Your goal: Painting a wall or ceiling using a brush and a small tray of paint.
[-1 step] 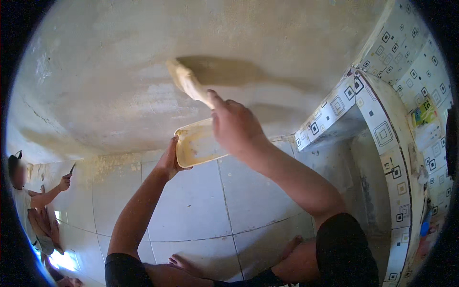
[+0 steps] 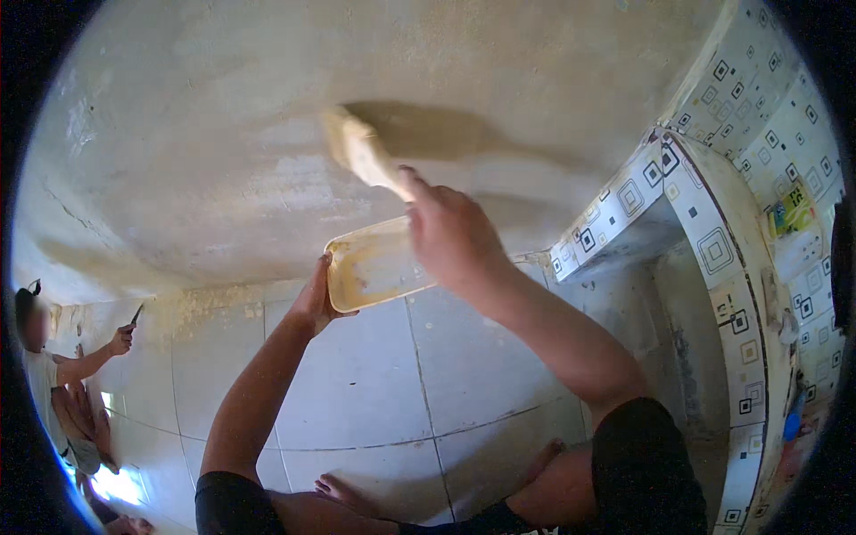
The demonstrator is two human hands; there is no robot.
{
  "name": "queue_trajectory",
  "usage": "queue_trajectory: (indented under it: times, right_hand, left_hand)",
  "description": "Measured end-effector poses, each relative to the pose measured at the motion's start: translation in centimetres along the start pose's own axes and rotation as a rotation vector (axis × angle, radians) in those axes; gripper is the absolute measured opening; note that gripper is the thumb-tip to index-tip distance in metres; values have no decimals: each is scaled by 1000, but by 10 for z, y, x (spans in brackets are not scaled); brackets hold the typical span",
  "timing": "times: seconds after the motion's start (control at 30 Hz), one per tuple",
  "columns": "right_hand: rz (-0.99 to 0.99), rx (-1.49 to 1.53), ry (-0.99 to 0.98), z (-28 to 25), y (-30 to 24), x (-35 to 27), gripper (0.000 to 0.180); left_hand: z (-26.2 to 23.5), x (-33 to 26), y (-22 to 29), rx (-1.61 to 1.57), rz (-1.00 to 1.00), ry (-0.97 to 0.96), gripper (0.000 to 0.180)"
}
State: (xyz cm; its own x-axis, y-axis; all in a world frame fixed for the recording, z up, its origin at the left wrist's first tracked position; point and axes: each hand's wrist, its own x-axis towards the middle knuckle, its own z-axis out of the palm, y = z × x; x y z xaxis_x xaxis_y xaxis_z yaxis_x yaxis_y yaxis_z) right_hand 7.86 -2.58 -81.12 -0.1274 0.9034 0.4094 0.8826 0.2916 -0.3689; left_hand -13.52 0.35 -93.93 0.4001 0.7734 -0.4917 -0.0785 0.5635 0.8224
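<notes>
My right hand (image 2: 456,239) grips the handle of a wide paintbrush (image 2: 364,153). Its bristle end, a little blurred, is at the stained plaster wall (image 2: 232,89) and throws a dark shadow to its right. Lower down, my left hand (image 2: 314,299) is closed on the left end of a shallow rectangular plastic tray (image 2: 374,299). Yellowish smears coat the tray's inside. My right hand hides the tray's right end. Whether the bristles touch the wall, I cannot tell.
Large pale floor tiles (image 2: 348,383) lie below, my bare feet on them. A patterned tiled ledge (image 2: 713,250) curves along the right, with a yellow-green packet (image 2: 792,212) beyond it. Another person (image 2: 67,374) at far left holds a dark tool (image 2: 136,314) near the wall.
My right hand and the paintbrush have shifted slightly to the right. My left hand and the tray stay in place.
</notes>
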Motion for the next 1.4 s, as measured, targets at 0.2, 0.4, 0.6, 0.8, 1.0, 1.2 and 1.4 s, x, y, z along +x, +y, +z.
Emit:
queue_trajectory:
  times: [0.2, 0.4, 0.6, 0.8, 1.0, 1.2, 1.4]
  right_hand:
    - [111, -47, 171, -91, 70, -17, 32]
    - [83, -17, 248, -113, 47, -18, 33]
    - [-164, 161, 218, -54, 0, 4, 31]
    - [-58, 60, 212, -71, -14, 41, 28]
    - [40, -177, 482, -143, 61, -8, 33]
    - [-69, 19, 492, -129, 11, 0, 37]
    - [-126, -98, 463, -92, -21, 51, 32]
  left_hand:
    - [-16, 1, -8, 0, 62, -23, 62]
    - [-14, 4, -14, -67, 32, -73, 60]
    - [-2, 3, -5, -33, 49, -124, 61]
    - [-2, 7, 0, -42, 55, -99, 61]
    - [-3, 3, 4, -110, 52, -77, 59]
    - [-8, 16, -1, -59, 9, -90, 56]
    - [12, 19, 12, -70, 44, -138, 56]
